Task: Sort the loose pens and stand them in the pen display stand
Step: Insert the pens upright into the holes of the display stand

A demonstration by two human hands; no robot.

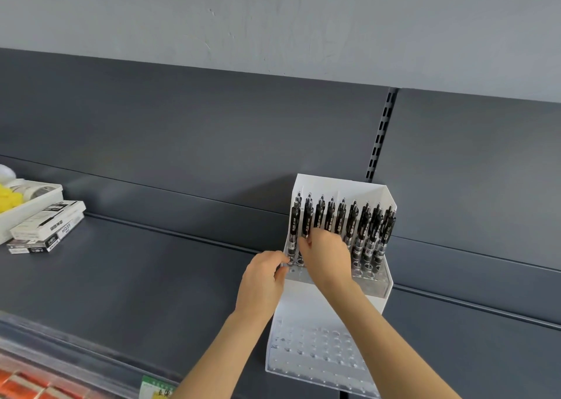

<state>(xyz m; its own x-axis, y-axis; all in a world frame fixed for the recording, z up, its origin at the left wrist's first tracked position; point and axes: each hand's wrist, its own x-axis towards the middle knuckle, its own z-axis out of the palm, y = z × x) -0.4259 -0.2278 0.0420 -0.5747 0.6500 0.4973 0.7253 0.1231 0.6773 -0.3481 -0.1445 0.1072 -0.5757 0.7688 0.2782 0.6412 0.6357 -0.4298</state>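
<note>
Two bare forearms rise from the bottom edge, closest to the lens, and cross slightly as they reach up to the pen display stand (340, 186). The stand is white, with a tall back panel and angled side walls, and it sits on a dark grey shelf (136, 277) against the rear panel. A row of black pens (352, 219) stands upright in its back tier, clips facing forward. In front of them, clear stepped tiers dotted with round holes slope down toward the camera.

The right hand (326, 256) is at the left part of the row, its fingers curled round one black pen (307, 227) that stands among the others. The left hand (264, 280) is just beside it, fingertips pinching the stand's left wall at the level of the pen tips.

Well apart, at the shelf's left end, flat white and black boxes (45, 225) lie stacked next to a white tray (30, 204) holding yellow items (9, 198). A slotted upright (381, 134) runs up the rear panel behind the stand, under a pale grey wall (273, 19). A green label (158, 388) sits on the shelf's clear front rail, with red packages (18, 383) below it.
</note>
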